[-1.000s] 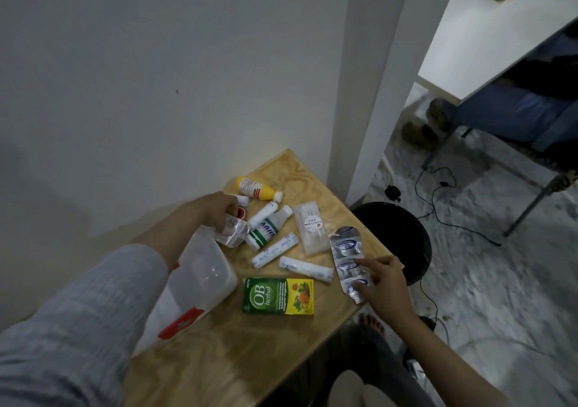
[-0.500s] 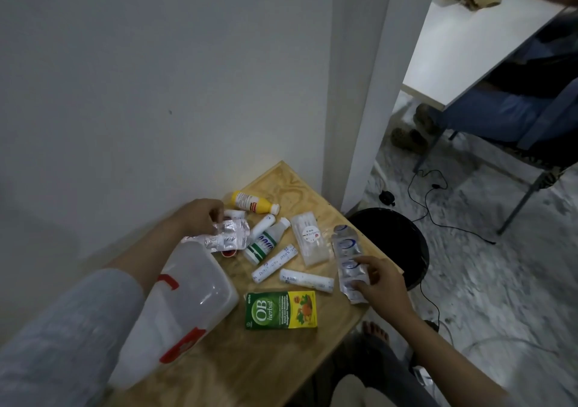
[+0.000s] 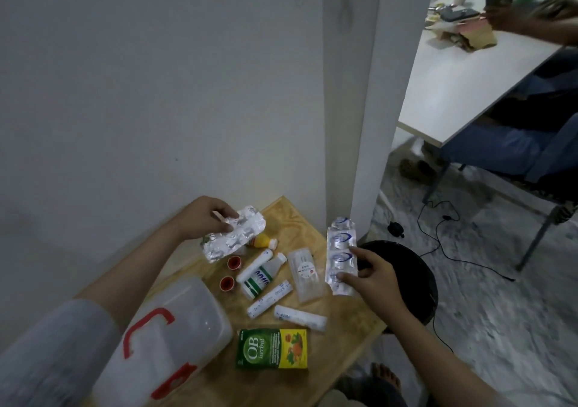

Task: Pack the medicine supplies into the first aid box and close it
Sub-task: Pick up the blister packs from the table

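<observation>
My left hand (image 3: 205, 217) holds a silver blister pack (image 3: 233, 237) lifted above the back of the small wooden table (image 3: 344, 328). My right hand (image 3: 373, 278) pinches a second blister strip (image 3: 341, 258) with blue print, raised off the table's right side. The translucent first aid box (image 3: 175, 334) with red handle and latch lies closed at the left, partly under my left forearm. On the table lie a green OB herbal carton (image 3: 271, 348), a white bottle (image 3: 264, 277), three white tubes (image 3: 269, 300), a clear sachet (image 3: 305, 273), a yellow bottle (image 3: 261, 241) and two red caps (image 3: 234, 263).
A white wall and pillar stand right behind the table. A black bin (image 3: 403, 281) sits on the floor just right of the table, with cables beyond it. Another person sits at a white table (image 3: 463, 93) at the upper right.
Both hands have lifted their blister packs off the table: the left pack rose from beside the box, the right strip from the table's right edge. Two red caps are now uncovered.
</observation>
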Demonstrator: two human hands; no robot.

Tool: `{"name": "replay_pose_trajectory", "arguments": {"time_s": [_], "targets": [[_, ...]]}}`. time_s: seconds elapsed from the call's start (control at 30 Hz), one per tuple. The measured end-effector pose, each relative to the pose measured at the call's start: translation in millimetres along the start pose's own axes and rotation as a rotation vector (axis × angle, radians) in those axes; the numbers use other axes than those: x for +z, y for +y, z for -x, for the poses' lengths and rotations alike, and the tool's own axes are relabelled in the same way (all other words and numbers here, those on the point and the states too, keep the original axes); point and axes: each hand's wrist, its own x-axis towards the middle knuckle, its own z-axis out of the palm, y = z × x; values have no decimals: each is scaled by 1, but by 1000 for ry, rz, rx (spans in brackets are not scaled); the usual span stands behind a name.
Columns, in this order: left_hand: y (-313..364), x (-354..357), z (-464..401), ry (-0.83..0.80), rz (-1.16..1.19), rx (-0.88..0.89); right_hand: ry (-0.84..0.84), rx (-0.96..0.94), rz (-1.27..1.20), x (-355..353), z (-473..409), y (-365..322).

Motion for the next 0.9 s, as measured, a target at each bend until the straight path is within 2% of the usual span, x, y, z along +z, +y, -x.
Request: {"name": "replay_pose_trajectory", "arguments": {"time_s": [0.23, 0.4, 0.47, 0.67, 0.8, 0.9], "targets": [[87, 62, -41, -60, 127, 8, 27, 137, -109, -63, -20, 3], [143, 145, -79, -151, 27, 34, 38, 246, -60, -114, -34, 29], [161, 180, -93, -176, -12, 20, -6, 349, -17, -130, -42, 41], [188, 273, -126, -294, -3, -100, -88, 579, 68, -152, -75, 88], [193, 315, -135, -393, -2, -137, -142, 635, 72, -156, -94, 101], [193, 330, -132, -438, -26, -209, -111, 695, 100, -160, -100, 108]]}}
